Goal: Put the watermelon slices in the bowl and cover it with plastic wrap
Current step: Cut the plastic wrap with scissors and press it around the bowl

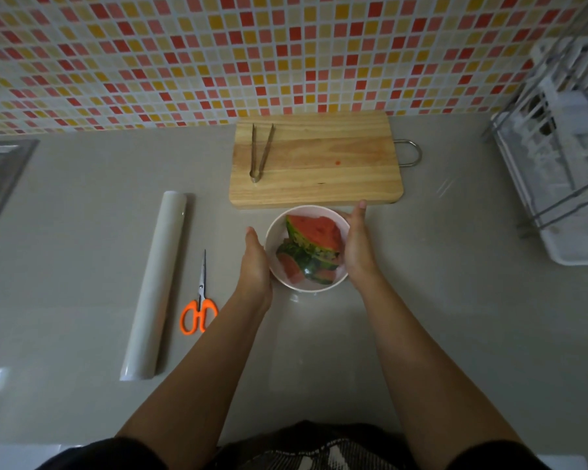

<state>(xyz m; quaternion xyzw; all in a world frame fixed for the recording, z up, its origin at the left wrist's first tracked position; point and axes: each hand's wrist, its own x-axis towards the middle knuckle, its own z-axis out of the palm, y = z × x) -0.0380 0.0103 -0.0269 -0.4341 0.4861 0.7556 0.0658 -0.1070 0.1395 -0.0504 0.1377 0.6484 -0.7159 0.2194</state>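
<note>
I see both forearms reaching forward, bare; left hand point(257, 262) and right hand point(358, 245) face each other palm-inward (a gap between them), fingers straight and together.

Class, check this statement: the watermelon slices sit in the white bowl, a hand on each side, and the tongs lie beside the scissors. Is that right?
Not quite: the head view shows the tongs lying on the wooden cutting board, not beside the scissors. The rest is right.
</note>
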